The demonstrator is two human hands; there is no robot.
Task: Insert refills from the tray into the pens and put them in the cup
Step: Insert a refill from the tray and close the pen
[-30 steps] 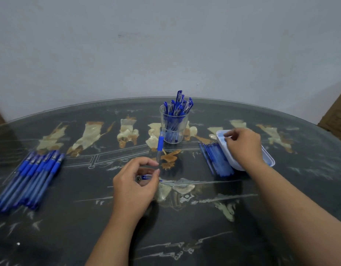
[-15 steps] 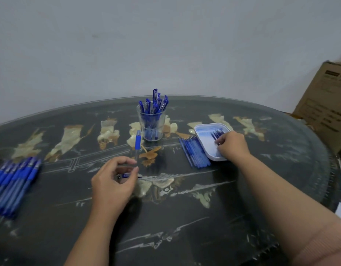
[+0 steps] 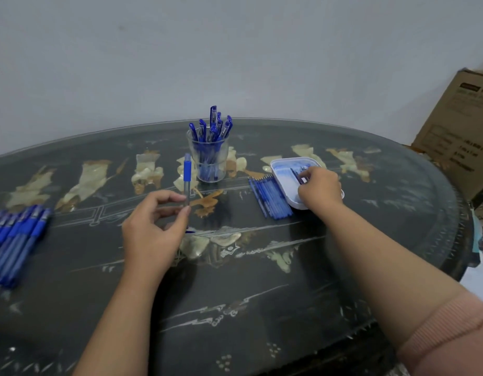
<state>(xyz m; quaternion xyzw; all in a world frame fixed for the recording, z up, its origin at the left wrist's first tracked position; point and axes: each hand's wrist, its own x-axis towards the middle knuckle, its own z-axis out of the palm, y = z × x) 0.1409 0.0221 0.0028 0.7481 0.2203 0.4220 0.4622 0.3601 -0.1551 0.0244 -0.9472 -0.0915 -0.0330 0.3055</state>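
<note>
At desk (image 3: pixel 235 280) centre: left hand (image 3: pixel 153 229) holds a pen barrel (image 3: pixel 187 183) upright, blue end up, clear end pinched between thumb and forefinger. Grip is narrow, closed on the barrel. A small blue pen part (image 3: pixel 190 231) lies on the desk just beside that hand.

The clear cup (image 3: pixel 207 161) stands just behind the barrel, packed with finished blue pens (image 3: pixel 213 126), caps up.

Right hand (image 3: pixel 320 187) is in the white tray (image 3: pixel 285 169), fingers curled down onto the blue refills (image 3: pixel 300 170) at its far end. Cannot tell whether that grip actually has one pinched; the fingers hide the contact.

A row of refills (image 3: pixel 270 196) lies on the desk, touching the tray's left edge. A row of blue pens (image 3: pixel 15 234) lies at far left, well apart from the cup.

A cardboard box (image 3: pixel 457 131) stands off the desk, far right.
</note>
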